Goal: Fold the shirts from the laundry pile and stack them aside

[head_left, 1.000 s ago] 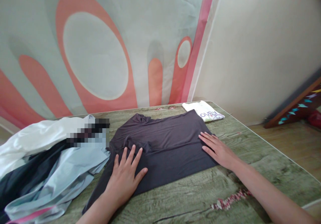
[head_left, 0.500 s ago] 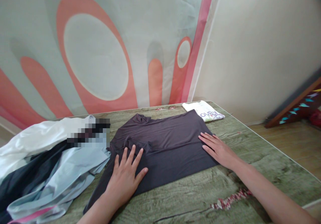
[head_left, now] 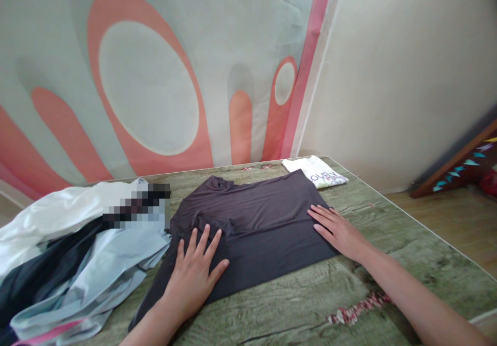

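A dark grey shirt (head_left: pixel 264 222) lies spread on the table before me, partly folded over, with wrinkles near its left part. My left hand (head_left: pixel 196 273) rests flat on the shirt's left side, fingers spread. At the opposite end, my right hand (head_left: pixel 336 229) lies on the shirt's right edge, its fingers stretched out and its palm down. Neither hand grips the cloth. Just beyond the shirt's far right corner sits a folded white shirt (head_left: pixel 314 173) with printed lettering; the dark shirt's corner reaches up to it.
A heap of clothes in white (head_left: pixel 66 206), black (head_left: pixel 50 273) and light blue (head_left: pixel 116 263) covers the table's left side. The wood-patterned table (head_left: pixel 388 232) ends at a pale edge on the right. A printed backdrop (head_left: pixel 217 51) stands behind it.
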### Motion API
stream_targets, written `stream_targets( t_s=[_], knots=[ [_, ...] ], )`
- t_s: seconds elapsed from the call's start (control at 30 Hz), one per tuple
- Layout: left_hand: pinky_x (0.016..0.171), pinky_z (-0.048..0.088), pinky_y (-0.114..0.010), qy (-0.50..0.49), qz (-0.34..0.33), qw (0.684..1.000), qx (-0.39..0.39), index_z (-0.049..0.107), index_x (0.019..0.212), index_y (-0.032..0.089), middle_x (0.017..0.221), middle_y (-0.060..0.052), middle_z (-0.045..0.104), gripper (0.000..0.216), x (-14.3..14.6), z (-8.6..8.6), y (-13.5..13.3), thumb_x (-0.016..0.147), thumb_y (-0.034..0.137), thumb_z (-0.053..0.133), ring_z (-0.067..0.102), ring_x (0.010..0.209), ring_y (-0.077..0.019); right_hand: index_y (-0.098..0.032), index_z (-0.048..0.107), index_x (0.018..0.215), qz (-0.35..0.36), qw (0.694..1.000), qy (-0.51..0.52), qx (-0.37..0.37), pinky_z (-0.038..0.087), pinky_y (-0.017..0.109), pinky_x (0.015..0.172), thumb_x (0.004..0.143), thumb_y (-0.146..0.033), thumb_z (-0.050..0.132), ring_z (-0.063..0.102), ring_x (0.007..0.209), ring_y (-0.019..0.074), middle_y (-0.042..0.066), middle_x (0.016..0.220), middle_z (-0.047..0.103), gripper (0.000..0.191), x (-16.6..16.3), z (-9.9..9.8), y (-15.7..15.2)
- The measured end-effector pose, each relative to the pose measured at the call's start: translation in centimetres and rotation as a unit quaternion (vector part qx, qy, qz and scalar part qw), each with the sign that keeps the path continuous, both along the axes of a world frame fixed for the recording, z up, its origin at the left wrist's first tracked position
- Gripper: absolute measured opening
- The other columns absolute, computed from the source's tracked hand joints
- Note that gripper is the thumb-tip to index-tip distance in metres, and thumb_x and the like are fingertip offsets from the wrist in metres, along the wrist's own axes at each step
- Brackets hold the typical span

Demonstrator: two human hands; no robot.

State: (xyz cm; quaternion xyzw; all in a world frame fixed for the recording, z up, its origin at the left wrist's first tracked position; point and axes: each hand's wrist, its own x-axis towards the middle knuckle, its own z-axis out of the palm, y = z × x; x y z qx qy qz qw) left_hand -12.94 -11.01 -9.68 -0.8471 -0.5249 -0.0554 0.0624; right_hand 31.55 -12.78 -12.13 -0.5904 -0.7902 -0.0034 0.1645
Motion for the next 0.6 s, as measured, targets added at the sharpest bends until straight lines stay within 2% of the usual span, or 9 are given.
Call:
stream_targets(
  t_s=[0.1,0.2,0.3,0.37,0.43,0.5,0.6],
  knots=[
    [0.106,0.029,-0.063,-0.008,-0.004,1.000,-0.021,0.028,0.149,0.032,0.157,-0.008,0.023,0.066,-0.7,0.7,0.0,0.090,0.059,0.043,0.024,0.140,-0.0396,-0.031,0.040,0.143,0.005,1.000,0.014,0.001,0.031,0.053,0.112,0.096,-0.039,0.040,0.037,0.137,0.0236,0.004,0.147,0.043,0.047,0.4,0.0,0.0],
    [0.105,0.039,-0.053,-0.048,-0.034,0.998,-0.033,0.031,0.148,0.030,0.157,-0.008,0.022,0.064,-1.2,2.7,0.5,0.090,0.049,0.049,0.033,0.138,-0.0352,-0.029,0.054,0.133,0.013,0.998,0.049,0.024,0.037,0.050,0.109,0.094,-0.037,0.045,0.046,0.130,0.0242,0.005,0.139,0.053,0.040,0.8,0.9,0.9],
    [0.108,0.040,-0.040,-0.106,-0.099,0.989,-0.042,0.047,0.139,0.024,0.148,-0.007,0.042,0.044,0.6,5.3,1.0,0.096,0.036,0.040,0.045,0.132,-0.0236,-0.027,0.065,0.120,0.027,0.994,0.090,0.057,0.042,0.045,0.107,0.095,-0.031,0.044,0.054,0.123,0.0224,0.004,0.127,0.063,0.033,-0.4,2.6,3.0],
    [0.109,0.039,-0.035,-0.122,-0.185,0.972,-0.077,0.054,0.131,0.024,0.138,-0.005,0.055,0.039,3.0,6.4,1.2,0.099,0.030,0.033,0.049,0.128,-0.0181,-0.027,0.065,0.120,0.067,0.990,0.110,0.052,0.042,0.041,0.107,0.096,-0.027,0.041,0.054,0.123,0.0199,0.003,0.125,0.065,0.034,-2.8,3.9,5.0],
    [0.112,0.034,-0.036,-0.107,-0.289,0.943,-0.128,0.052,0.134,0.025,0.140,-0.003,0.053,0.040,5.8,6.6,1.2,0.100,0.030,0.032,0.043,0.133,-0.0180,-0.026,0.063,0.123,0.123,0.985,0.122,0.021,0.039,0.038,0.109,0.097,-0.026,0.038,0.050,0.126,0.0175,0.003,0.129,0.062,0.037,-6.1,4.8,7.1],
    [0.115,0.027,-0.044,-0.078,-0.359,0.915,-0.168,0.043,0.142,0.026,0.148,-0.004,0.043,0.044,7.9,6.0,1.1,0.100,0.037,0.034,0.032,0.140,-0.0223,-0.025,0.060,0.128,0.183,0.976,0.119,-0.025,0.037,0.036,0.110,0.097,-0.027,0.036,0.047,0.129,0.0164,0.003,0.134,0.058,0.038,-9.5,5.1,9.3],
    [0.117,0.018,-0.051,-0.053,-0.385,0.899,-0.202,0.028,0.149,0.025,0.155,-0.008,0.028,0.057,9.1,4.8,0.9,0.098,0.051,0.032,0.020,0.143,-0.0270,-0.030,0.050,0.137,0.245,0.961,0.075,-0.101,0.028,0.041,0.113,0.099,-0.031,0.034,0.038,0.136,0.0171,0.001,0.144,0.047,0.041,-13.4,4.6,12.3]
  ],
)
